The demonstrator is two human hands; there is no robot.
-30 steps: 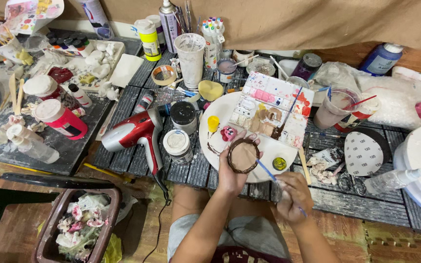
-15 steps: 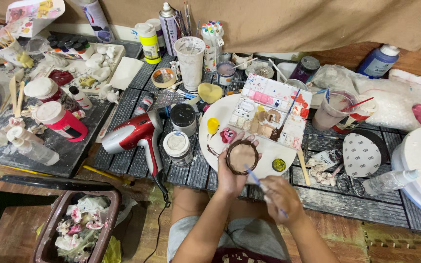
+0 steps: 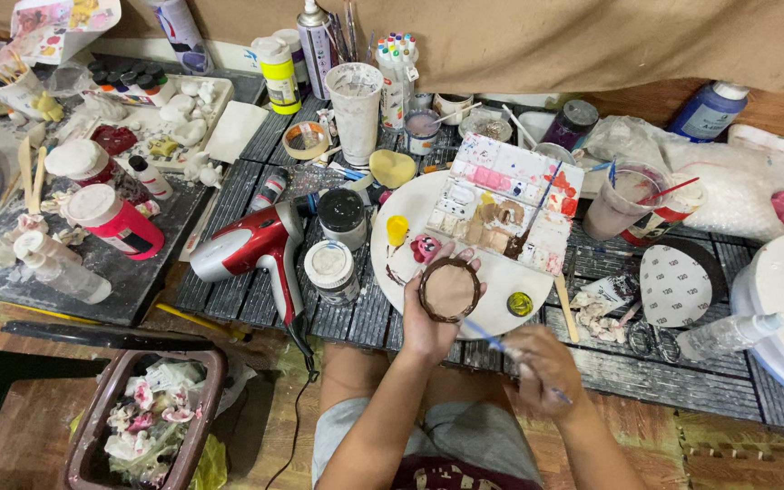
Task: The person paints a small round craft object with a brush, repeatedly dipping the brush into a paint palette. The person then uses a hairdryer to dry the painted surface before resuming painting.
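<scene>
While the left hand [image 3: 430,322] cups a small round brown-rimmed dish [image 3: 450,289], the right hand [image 3: 542,367] beside it pinches a thin blue-handled paintbrush [image 3: 487,337].

— Any packaging on that table?

— Plenty. A yellow-green labelled bottle [image 3: 279,73] stands at the back, beside a tall spray can [image 3: 318,45]. A blue bottle with a white cap [image 3: 707,109] sits far right.

— Nearer us?

— A red jar with a white lid [image 3: 115,220] lies left, and a white-lidded jar [image 3: 331,270] stands beside the hairdryer.
</scene>
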